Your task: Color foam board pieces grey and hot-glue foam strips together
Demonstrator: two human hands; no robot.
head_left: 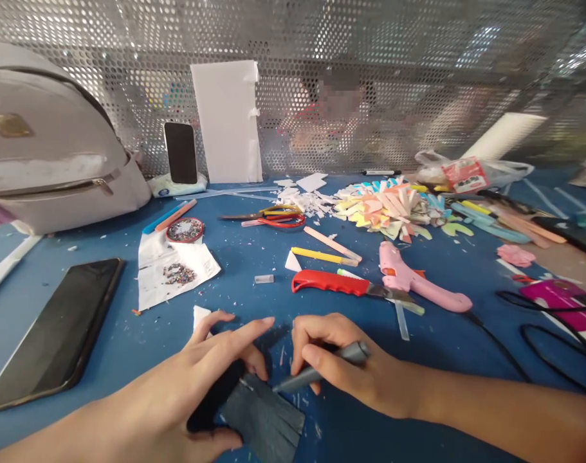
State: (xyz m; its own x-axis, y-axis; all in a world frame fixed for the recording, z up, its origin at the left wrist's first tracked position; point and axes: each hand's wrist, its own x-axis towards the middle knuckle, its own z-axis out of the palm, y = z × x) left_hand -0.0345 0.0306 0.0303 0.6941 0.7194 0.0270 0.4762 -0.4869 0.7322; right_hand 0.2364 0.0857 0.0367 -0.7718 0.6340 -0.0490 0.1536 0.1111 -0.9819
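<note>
My right hand is closed round a grey marker, held at a slant. Its tip meets the edge of a small dark piece with a slit, strip-like lower end; the material is unclear. On the other side, my left hand has its fingers spread, with a fingertip at the top of that piece and the thumb by its left edge. Dark shadow or material under the left palm is hard to make out. Just ahead of my hands lies a red-handled knife, beside a pink glue gun.
A phone lies at left, near a grey backpack. White paper bears small coloured bits. Scissors, a pile of coloured cut pieces and white scraps lie farther back. Black cable curls at right.
</note>
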